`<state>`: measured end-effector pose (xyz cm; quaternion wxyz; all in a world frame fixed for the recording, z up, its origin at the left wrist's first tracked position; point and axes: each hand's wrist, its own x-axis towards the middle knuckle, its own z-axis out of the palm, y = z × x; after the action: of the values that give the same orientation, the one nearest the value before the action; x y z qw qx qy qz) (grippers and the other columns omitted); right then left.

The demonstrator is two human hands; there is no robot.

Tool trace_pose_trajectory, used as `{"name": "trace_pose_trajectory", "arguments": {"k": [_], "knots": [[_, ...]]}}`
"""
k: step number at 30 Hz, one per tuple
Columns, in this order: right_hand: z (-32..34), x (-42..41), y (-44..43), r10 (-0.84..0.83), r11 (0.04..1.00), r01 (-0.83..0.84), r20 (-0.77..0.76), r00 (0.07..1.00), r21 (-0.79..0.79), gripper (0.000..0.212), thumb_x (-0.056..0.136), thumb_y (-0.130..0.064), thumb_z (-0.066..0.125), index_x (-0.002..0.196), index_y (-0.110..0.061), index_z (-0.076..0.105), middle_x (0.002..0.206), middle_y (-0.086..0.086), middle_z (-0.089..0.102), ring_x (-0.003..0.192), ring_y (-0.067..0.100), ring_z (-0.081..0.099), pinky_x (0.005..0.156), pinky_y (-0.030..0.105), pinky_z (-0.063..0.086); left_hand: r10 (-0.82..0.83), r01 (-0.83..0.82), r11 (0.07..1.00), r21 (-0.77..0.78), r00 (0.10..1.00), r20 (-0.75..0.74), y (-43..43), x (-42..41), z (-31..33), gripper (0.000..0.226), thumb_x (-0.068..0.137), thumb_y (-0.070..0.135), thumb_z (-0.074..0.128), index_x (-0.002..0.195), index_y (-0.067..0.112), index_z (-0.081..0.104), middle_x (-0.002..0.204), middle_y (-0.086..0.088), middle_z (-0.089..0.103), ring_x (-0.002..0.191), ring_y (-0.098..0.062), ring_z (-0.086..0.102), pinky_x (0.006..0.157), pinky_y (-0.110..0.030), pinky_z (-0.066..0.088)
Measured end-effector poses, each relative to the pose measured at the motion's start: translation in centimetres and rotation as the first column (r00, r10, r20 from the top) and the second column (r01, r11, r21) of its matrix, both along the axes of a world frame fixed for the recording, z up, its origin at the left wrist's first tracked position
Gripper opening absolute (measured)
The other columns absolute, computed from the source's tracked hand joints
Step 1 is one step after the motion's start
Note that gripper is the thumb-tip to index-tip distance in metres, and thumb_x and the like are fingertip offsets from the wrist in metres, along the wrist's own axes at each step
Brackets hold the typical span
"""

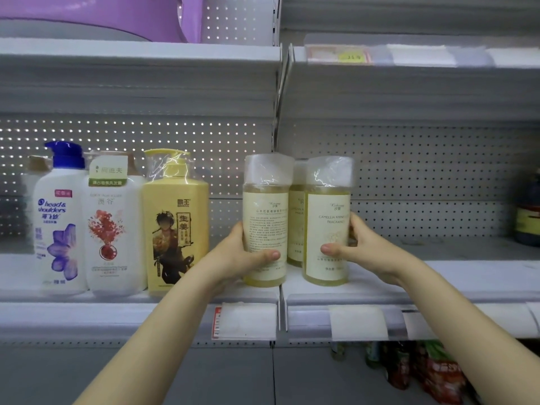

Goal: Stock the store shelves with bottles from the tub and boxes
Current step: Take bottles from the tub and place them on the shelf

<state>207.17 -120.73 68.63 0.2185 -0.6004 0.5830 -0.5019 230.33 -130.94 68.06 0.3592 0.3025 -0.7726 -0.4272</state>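
Gripping left bottle [264,217], left hand [242,254] curled round it | right hand [361,244] clasped right bottle [327,209] | third bottle [296,226] stood between hands

We list a perforated white back panel [204,135], blank label sleeves [358,323] and a red-edged price tag [217,323] beside them. Higher up we note a yellow sticker [350,57] and, top left, a purple plastic item [117,16]. Bottom right we enter colourful packets [432,372], blurred.
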Motion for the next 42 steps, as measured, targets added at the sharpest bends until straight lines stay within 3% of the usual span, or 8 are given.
{"name": "trace_pose_trajectory", "arguments": {"k": [4, 8, 15, 20, 26, 31, 39, 42], "knots": [[-0.6, 0.9, -0.7, -0.049, 0.996, 0.049, -0.002, 0.999, -0.075, 0.075, 0.073, -0.019, 0.083, 0.132, -0.035, 0.040, 0.120, -0.019, 0.061, 0.111, -0.001, 0.059, 0.091, 0.024, 0.050, -0.031, 0.031, 1.000, -0.006, 0.999, 0.028, -0.1, 0.2, 0.0, 0.086, 0.078, 0.023, 0.079, 0.146, 0.024, 0.027, 0.135, 0.005, 0.055, 0.118, -0.013, 0.055, 0.102, -0.033, 0.046], [-0.6, 1.0, -0.8, -0.029, 0.996, 0.030, 0.013, 1.000, -0.079, 0.076, 0.073, -0.020, 0.083, 0.132, -0.037, 0.038, 0.120, -0.020, 0.062, 0.110, -0.002, 0.059, 0.086, 0.021, 0.049, -0.110, 0.108, 0.994, 0.034, 0.992, 0.069, -0.4, -0.1, 0.2, 0.086, 0.078, 0.026, 0.079, 0.147, 0.026, 0.028, 0.134, 0.008, 0.056, 0.121, -0.013, 0.055, 0.108, -0.042, 0.043], [-0.3, 0.9, -0.6, 0.046, 0.999, -0.046, 0.023, 0.999, -0.029, 0.074, 0.075, -0.014, 0.081, 0.130, -0.036, 0.037, 0.117, -0.016, 0.065, 0.100, -0.005, 0.064, 0.077, 0.018, 0.053, -0.099, 0.097, 0.994, 0.059, 0.995, 0.027, -0.3, -0.8, -0.2, 0.078, 0.081, 0.022, 0.076, 0.143, 0.023, 0.029, 0.128, 0.008, 0.060, 0.115, -0.010, 0.058, 0.103, -0.036, 0.048], [-0.3, 1.0, -0.4, 0.062, 0.998, -0.062, -0.005, 0.998, -0.029, 0.077, 0.078, -0.021, 0.079, 0.137, -0.038, 0.032, 0.121, -0.017, 0.065, 0.104, -0.004, 0.064, 0.085, 0.020, 0.053, -0.096, 0.096, 0.995, 0.014, 0.995, 0.003, -0.4, -0.7, -0.6, 0.077, 0.084, 0.021, 0.073, 0.145, 0.017, 0.025, 0.131, 0.006, 0.057, 0.118, -0.010, 0.056, 0.102, -0.033, 0.048], [-0.6, 1.5, -0.7, 0.079, 0.996, -0.078, 0.014, 0.997, -0.053, 0.080, 0.071, -0.025, 0.080, 0.135, -0.039, 0.034, 0.116, -0.021, 0.068, 0.104, -0.004, 0.064, 0.079, 0.016, 0.054, -0.109, 0.109, 0.994, -0.003, 0.993, 0.045, -0.9, -0.2, -0.7, 0.068, 0.086, 0.024, 0.071, 0.138, 0.028, 0.027, 0.117, 0.020, 0.055, 0.098, 0.010, 0.053, 0.072, -0.005, 0.048], [-0.3, 1.7, -0.8, 0.065, 0.997, -0.066, -0.004, 0.998, -0.031, 0.080, 0.074, -0.025, 0.081, 0.135, -0.041, 0.031, 0.120, -0.020, 0.065, 0.105, -0.006, 0.063, 0.082, 0.018, 0.053, -0.079, 0.081, 0.996, -0.026, 0.994, 0.073, -1.5, -0.3, -0.5, 0.090, 0.081, 0.030, 0.077, 0.149, 0.019, 0.019, 0.136, 0.006, 0.053, 0.122, -0.012, 0.054, 0.107, -0.034, 0.044], [-0.8, 1.9, -1.1, 0.015, 0.998, -0.014, 0.015, 1.000, -0.053, 0.077, 0.073, -0.025, 0.082, 0.130, -0.043, 0.033, 0.120, -0.019, 0.064, 0.106, -0.002, 0.063, 0.086, 0.023, 0.052, -0.066, 0.065, 0.998, -0.008, 0.998, -0.020, -0.8, -0.8, -1.1, 0.081, 0.083, 0.023, 0.075, 0.146, 0.018, 0.024, 0.124, 0.010, 0.057, 0.109, -0.004, 0.057, 0.084, -0.015, 0.048], [-0.7, 1.9, -1.1, 0.027, 0.998, -0.026, 0.008, 1.000, -0.056, 0.080, 0.075, -0.024, 0.082, 0.134, -0.041, 0.030, 0.122, -0.018, 0.062, 0.109, -0.001, 0.062, 0.089, 0.024, 0.052, -0.072, 0.073, 0.997, 0.020, 0.997, -0.037, -0.4, -0.6, -1.1, 0.081, 0.084, 0.022, 0.074, 0.146, 0.019, 0.022, 0.127, 0.009, 0.057, 0.111, -0.005, 0.057, 0.091, -0.020, 0.049]]}}
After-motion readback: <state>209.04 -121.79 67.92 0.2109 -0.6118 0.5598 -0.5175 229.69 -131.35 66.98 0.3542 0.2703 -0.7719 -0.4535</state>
